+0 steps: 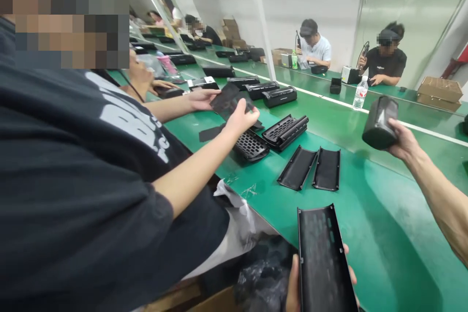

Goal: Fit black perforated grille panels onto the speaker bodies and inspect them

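My left hand [294,285] is at the bottom edge, closed round a long black curved plastic shell [323,258] with slots along its inside. My right hand [400,137] is stretched out to the right above the green bench [369,214] and grips a dark rounded cylinder-like housing [379,123]. Two more black curved shells [310,168] lie side by side on the bench between my hands.
A co-worker in a black shirt [91,165] sits close on my left, handling a black sheet [228,100] above perforated grille parts [268,137]. Farther along lie more black housings [270,92], a water bottle [360,92], cardboard boxes [438,92] and other seated workers.
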The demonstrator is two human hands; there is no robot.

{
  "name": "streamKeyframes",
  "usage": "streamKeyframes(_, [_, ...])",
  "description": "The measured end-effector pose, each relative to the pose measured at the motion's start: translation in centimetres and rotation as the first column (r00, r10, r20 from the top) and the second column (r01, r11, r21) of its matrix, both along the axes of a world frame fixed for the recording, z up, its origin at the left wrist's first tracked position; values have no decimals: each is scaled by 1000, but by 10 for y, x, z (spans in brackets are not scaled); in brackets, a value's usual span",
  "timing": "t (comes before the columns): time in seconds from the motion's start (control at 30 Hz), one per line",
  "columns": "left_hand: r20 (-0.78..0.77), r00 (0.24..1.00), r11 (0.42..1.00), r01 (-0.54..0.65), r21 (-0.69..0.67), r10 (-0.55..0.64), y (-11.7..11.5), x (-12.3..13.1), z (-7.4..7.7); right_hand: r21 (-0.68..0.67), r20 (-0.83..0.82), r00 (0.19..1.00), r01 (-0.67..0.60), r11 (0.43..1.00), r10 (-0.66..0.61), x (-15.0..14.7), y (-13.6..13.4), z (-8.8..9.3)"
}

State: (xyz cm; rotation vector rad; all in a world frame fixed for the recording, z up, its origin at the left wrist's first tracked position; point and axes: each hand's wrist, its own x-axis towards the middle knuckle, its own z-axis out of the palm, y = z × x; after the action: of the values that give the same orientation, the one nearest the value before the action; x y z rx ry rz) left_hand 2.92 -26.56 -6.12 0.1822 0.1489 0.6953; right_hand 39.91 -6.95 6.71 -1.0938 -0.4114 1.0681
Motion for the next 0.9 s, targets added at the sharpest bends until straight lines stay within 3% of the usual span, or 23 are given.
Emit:
streamKeyframes(0.1, [55, 998, 1000, -6, 7, 5, -1, 18, 5, 107, 17, 1000, 11, 994, -13, -2, -80, 3])
streamKeyframes(0.23, [120, 991, 997, -67, 40, 62, -2, 52, 8, 182, -37, 978, -193, 964, 203, -35, -177, -32])
streamKeyframes(0.33, [143, 986, 996, -88, 34, 83, -3, 74, 5, 18, -51, 984, -169, 985, 170, -47, -227, -50])
streamKeyframes(0.43, [99, 980, 985, -171, 8, 170, -3, 94, -2, -204, 211, 955, -166, 965, 209, -46, -251, -36])
streamKeyframes(0.5, [64, 967, 969, -246, -2, 246, -4, 110, -3, -302, 454, 826, -210, 930, 334, -49, -256, -14])
streamKeyframes(0.63, [117, 949, 953, -299, 48, 292, -8, 143, 7, -386, 799, 432, -165, 908, 418, -60, -255, 13])
streamKeyframes(0.77, [183, 935, 938, -327, 111, 304, -13, 164, 21, -364, 907, 144, -206, 908, 396, -49, -250, 7])
streamKeyframes(0.9, [140, 914, 906, -398, 144, 380, -14, 171, 23, -338, 937, -12, -268, 902, 348, -35, -248, 1])
